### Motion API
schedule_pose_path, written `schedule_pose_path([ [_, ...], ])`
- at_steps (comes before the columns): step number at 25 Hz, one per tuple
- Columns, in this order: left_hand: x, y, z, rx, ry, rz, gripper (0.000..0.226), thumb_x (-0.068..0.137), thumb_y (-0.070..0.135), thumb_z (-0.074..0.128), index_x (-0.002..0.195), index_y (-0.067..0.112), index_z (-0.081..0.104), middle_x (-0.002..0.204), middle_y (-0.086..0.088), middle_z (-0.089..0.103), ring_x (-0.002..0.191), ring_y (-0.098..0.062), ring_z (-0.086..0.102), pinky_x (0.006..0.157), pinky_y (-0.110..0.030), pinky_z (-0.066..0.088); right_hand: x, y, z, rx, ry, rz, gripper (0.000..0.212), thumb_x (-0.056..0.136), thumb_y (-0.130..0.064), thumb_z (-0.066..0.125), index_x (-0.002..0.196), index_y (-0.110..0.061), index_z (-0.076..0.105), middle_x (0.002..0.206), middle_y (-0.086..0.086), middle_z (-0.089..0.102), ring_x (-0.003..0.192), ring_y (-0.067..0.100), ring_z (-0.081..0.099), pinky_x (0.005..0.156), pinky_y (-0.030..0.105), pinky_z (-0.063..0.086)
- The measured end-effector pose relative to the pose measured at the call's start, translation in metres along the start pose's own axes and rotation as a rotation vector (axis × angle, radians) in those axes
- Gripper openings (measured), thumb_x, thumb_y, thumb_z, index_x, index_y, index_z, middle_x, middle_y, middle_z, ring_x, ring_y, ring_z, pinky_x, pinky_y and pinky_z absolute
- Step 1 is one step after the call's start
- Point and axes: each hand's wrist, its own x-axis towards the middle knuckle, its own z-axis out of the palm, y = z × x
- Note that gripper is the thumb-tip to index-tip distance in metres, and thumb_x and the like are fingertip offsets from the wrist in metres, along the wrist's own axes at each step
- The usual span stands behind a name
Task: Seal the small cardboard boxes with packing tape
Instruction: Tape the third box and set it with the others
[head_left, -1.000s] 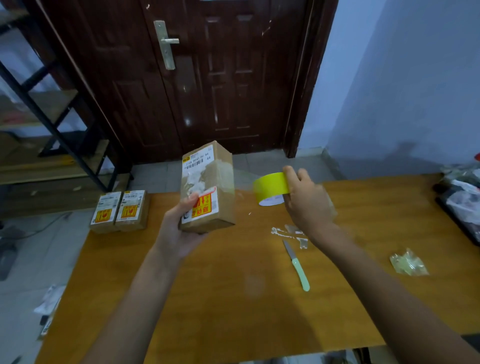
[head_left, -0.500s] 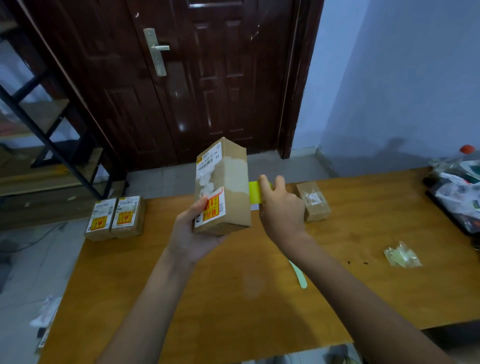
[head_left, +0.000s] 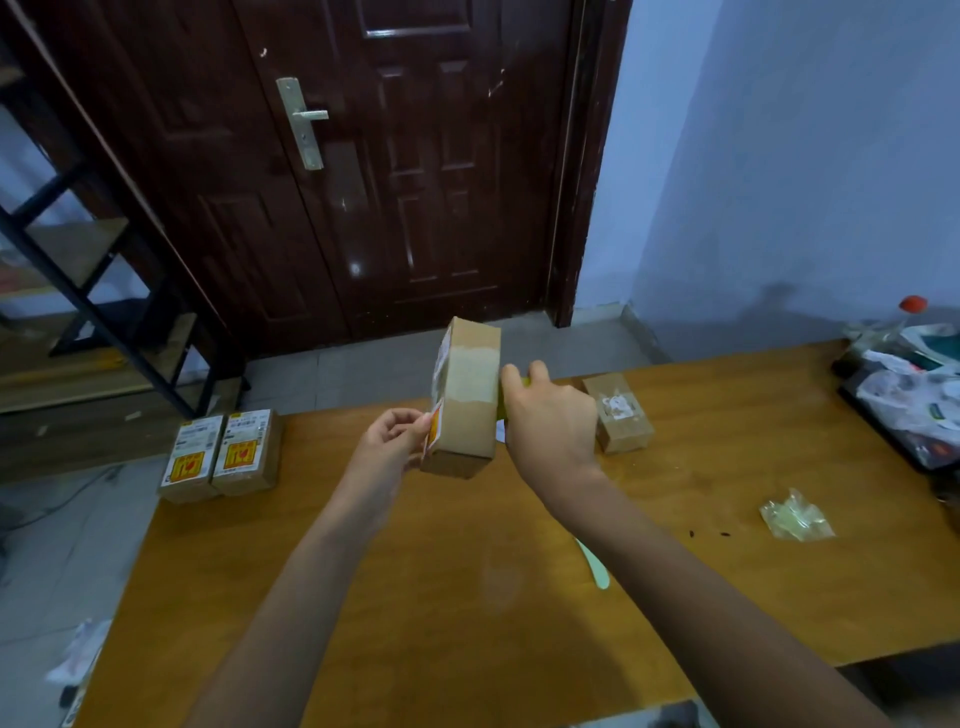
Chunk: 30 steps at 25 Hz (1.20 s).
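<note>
A brown cardboard box (head_left: 465, 400) is held up over the wooden table (head_left: 415, 597), its plain side with a band of clear tape facing me. My left hand (head_left: 389, 441) pinches its labelled left face near the bottom. My right hand (head_left: 550, 421) grips the yellow tape roll (head_left: 501, 410), pressed against the box's right side; the roll is almost wholly hidden behind box and hand. Two labelled boxes (head_left: 223, 454) lie side by side at the table's far left corner. A smaller brown box (head_left: 618, 413) sits just right of my right hand.
A green-handled knife (head_left: 592, 564) lies partly under my right forearm. A crumpled clear plastic scrap (head_left: 795, 517) is on the right. A dark tray of bags and clutter (head_left: 909, 384) sits at the far right edge. A dark door (head_left: 389, 182) and shelf rack (head_left: 78, 260) stand beyond.
The box has turned so its label now faces left and its taped side faces me. My right hand brought the tape roll in from the right, up against the box.
</note>
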Motion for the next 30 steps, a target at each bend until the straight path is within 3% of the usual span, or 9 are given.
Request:
schedule_pose_path([
  [3,-0.001,0.009,0.002,0.267,-0.014,-0.068,0.028,0.099,0.032,0.048,0.117,0.014,0.061,0.114,-0.007,0.064,0.107,-0.023,0.058,0.099,-0.041,0.046,0.0,-0.008,-0.009,-0.025,-0.021,0.002,0.037,0.047,-0.005,0.085,0.074,-0.013,0.06,0.064,0.002,0.049,0.036,0.015,0.015,0.044,0.018,0.003],
  [6,-0.001,0.015,0.008,0.144,-0.131,-0.162,0.061,0.071,0.042,0.075,0.121,0.015,0.052,0.113,-0.005,0.061,0.106,-0.022,0.057,0.097,-0.041,0.045,0.005,-0.013,-0.023,-0.058,-0.02,-0.04,0.031,0.049,-0.007,0.086,0.067,-0.012,0.061,0.061,0.002,0.056,0.038,0.02,0.044,0.04,0.02,0.015],
  [8,0.0,0.006,0.019,0.217,-0.03,-0.158,0.067,0.066,0.029,0.086,0.12,0.018,0.047,0.111,-0.003,0.06,0.102,-0.019,0.058,0.093,-0.042,0.051,0.01,-0.02,-0.028,-0.049,-0.068,-0.127,0.024,0.065,-0.018,0.081,0.08,-0.013,0.064,0.074,0.001,0.062,0.058,0.021,0.062,0.045,0.025,0.029],
  [11,0.0,-0.004,0.033,0.096,0.133,-0.066,0.045,0.075,0.024,0.082,0.11,0.018,0.054,0.104,-0.004,0.064,0.091,-0.015,0.063,0.081,-0.04,0.057,0.014,-0.014,-0.031,-0.07,0.021,-0.132,0.039,0.053,-0.035,0.087,0.082,-0.016,0.068,0.072,-0.002,0.063,0.057,0.018,0.061,0.048,0.024,0.027],
  [13,0.003,-0.003,0.028,-0.057,0.13,-0.06,0.051,0.068,0.029,0.081,0.112,0.015,0.058,0.104,-0.008,0.068,0.094,-0.019,0.066,0.08,-0.042,0.058,0.019,0.007,-0.018,0.006,0.076,-0.078,0.05,0.061,-0.037,0.082,0.104,-0.017,0.065,0.086,0.001,0.063,0.072,0.021,0.06,0.052,0.025,0.029],
  [16,0.005,0.002,0.023,-0.136,0.079,-0.105,0.061,0.063,0.032,0.076,0.117,0.01,0.059,0.109,-0.014,0.068,0.102,-0.029,0.066,0.08,-0.047,0.058,0.019,0.033,-0.006,0.28,0.036,0.039,0.034,0.08,-0.031,0.064,0.108,-0.015,0.051,0.083,0.0,0.055,0.073,0.025,0.059,0.052,0.027,0.03],
  [19,0.008,0.008,0.023,-0.196,0.042,-0.157,0.045,0.071,0.028,0.074,0.108,0.008,0.061,0.106,-0.017,0.066,0.098,-0.031,0.065,0.08,-0.047,0.058,0.021,0.039,0.0,0.502,0.001,0.105,0.022,0.086,-0.014,0.056,0.106,-0.012,0.046,0.08,0.001,0.053,0.067,0.027,0.058,0.051,0.031,0.035],
  [23,0.014,0.02,0.002,-0.314,-0.029,-0.185,0.05,0.074,0.029,0.068,0.117,0.008,0.053,0.116,-0.019,0.061,0.106,-0.034,0.063,0.082,-0.042,0.057,0.027,0.07,0.0,0.194,0.024,0.074,0.037,0.084,-0.005,0.057,0.117,-0.014,0.043,0.096,0.009,0.049,0.061,0.033,0.053,0.05,0.034,0.037],
  [30,0.006,0.02,0.002,-0.393,-0.125,-0.19,0.052,0.075,0.027,0.062,0.122,0.006,0.053,0.108,-0.019,0.065,0.094,-0.031,0.066,0.076,-0.04,0.058,0.023,0.067,0.01,0.181,-0.083,0.095,0.043,0.088,-0.005,0.055,0.127,-0.015,0.039,0.101,0.01,0.051,0.059,0.025,0.049,0.051,0.033,0.041],
])
